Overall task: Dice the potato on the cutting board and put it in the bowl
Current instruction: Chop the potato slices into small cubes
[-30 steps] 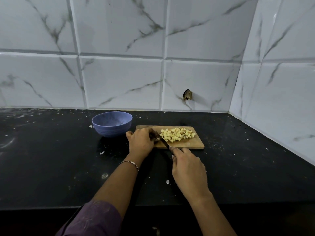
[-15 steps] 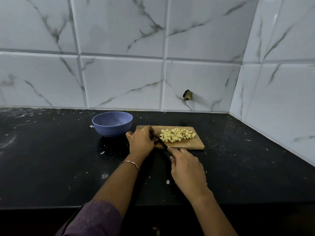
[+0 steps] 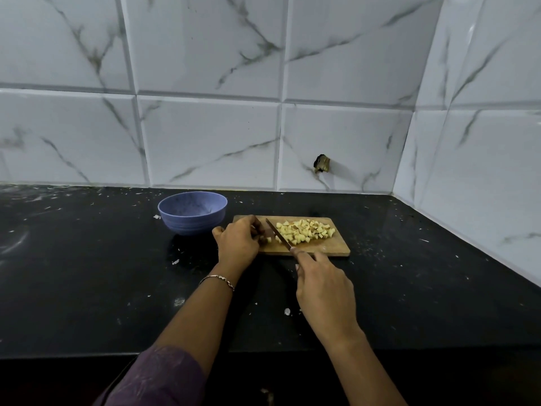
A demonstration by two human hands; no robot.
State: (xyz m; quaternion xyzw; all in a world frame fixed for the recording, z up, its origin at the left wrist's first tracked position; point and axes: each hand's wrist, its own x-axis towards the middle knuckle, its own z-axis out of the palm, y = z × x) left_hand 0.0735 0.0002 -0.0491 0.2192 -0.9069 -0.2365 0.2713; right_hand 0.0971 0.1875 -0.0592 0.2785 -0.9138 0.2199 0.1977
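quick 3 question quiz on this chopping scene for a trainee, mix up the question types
1. True or false: the blue bowl already holds the diced potato.
2. Which hand grips the knife? A) left B) right
3. Fill in: seen from the person, the bowl stands to the ____ of the cutting board.

Key: 1 false, the diced potato lies on the cutting board; 2 B, the right hand; 3 left.
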